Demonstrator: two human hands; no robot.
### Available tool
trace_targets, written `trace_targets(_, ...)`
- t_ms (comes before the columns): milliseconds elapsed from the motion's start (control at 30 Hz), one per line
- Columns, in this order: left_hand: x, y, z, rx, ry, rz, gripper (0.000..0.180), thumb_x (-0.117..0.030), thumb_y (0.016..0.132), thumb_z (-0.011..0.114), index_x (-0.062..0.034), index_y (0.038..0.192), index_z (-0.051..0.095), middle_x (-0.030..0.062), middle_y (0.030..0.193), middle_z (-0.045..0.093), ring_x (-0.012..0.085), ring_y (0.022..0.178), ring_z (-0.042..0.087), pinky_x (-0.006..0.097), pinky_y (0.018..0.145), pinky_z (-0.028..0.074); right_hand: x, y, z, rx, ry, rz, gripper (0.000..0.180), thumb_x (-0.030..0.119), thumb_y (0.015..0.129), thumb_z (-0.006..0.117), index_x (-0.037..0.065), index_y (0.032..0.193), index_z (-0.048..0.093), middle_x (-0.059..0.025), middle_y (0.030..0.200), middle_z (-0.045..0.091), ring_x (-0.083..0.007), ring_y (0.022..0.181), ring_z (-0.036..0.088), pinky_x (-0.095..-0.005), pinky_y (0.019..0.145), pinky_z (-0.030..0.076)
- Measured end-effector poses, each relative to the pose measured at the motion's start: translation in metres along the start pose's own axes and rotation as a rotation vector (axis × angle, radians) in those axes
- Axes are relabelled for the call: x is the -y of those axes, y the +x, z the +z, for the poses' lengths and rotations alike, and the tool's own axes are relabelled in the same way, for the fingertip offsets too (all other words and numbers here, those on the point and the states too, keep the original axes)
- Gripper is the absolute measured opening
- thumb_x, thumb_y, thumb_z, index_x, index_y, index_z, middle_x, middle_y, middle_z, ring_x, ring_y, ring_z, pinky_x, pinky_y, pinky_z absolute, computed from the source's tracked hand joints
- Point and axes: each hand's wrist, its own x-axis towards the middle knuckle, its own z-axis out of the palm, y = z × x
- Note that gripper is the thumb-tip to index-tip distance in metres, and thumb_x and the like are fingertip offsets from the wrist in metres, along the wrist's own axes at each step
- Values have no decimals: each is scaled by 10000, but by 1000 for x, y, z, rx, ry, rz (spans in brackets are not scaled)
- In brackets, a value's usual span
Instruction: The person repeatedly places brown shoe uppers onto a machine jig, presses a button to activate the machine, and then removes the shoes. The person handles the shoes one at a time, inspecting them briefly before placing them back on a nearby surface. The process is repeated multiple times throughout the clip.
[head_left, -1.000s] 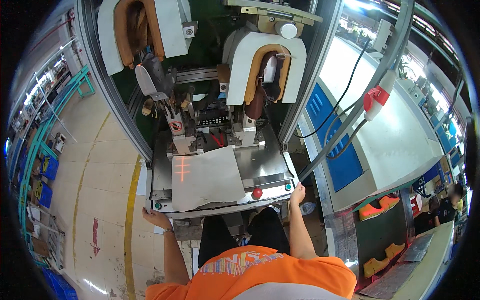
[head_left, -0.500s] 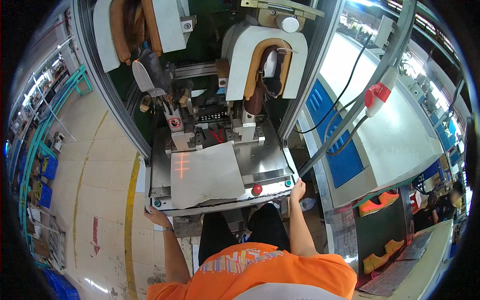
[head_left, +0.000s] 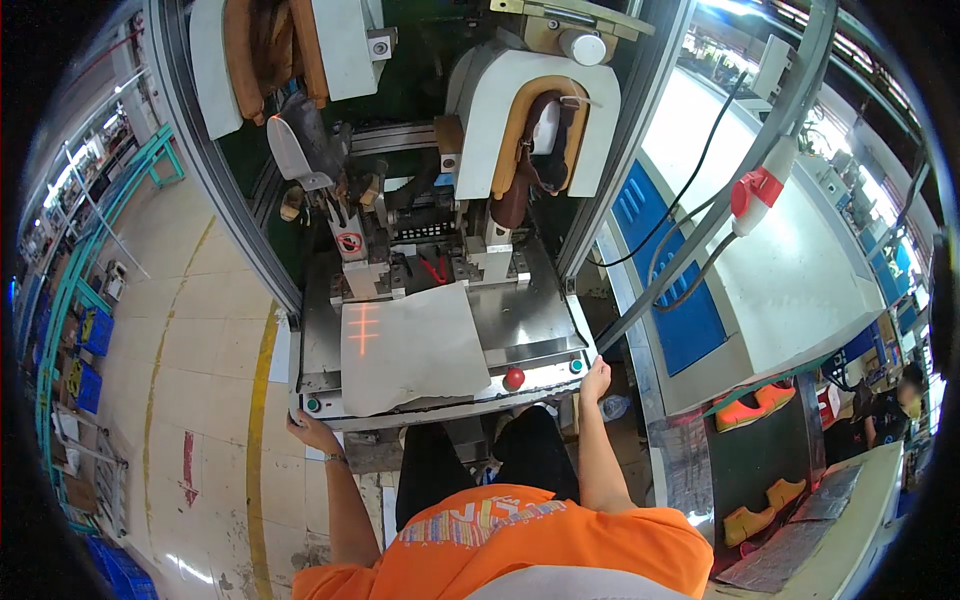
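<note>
Though long, ledge point(head_left: 546, 376) between both grips point(head_left: 313, 432) point(head_left: 595, 382)

2 hands point(head_left: 314, 431), 2 grn btns point(head_left: 577, 367), 1 red btn point(head_left: 514, 379), 1 sheet point(head_left: 425, 350), 2 orng shoes point(head_left: 739, 417)

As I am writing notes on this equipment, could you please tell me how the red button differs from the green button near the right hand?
The red button looks larger than the green button. The red button is a rounded dome, while the green button looks flatter. The green button sits closer to the right hand than the red button. Both are on the front panel.
</note>
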Motion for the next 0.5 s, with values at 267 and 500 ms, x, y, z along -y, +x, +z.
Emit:
trace_targets(267,-6,-3,0,-5,-46,-2,380,-204,873,477,71,1130,426,209,1113,482,306,1007,484,360,873,382,-1,1,0,-18,-4,0,359,329,846,489,-21,831,569,-168,802,605,-278,756,568,-354,697,419)
trace_targets(500,-3,-1,2,6,-47,-10,379,-200,879,464,73,1138,418,210,1112,481,302,1005,484,352,871,385,-4,3,0,-10,-19,39,366,338,842,489,-18,846,573,-169,823,606,-289,775,568,-359,713,418)
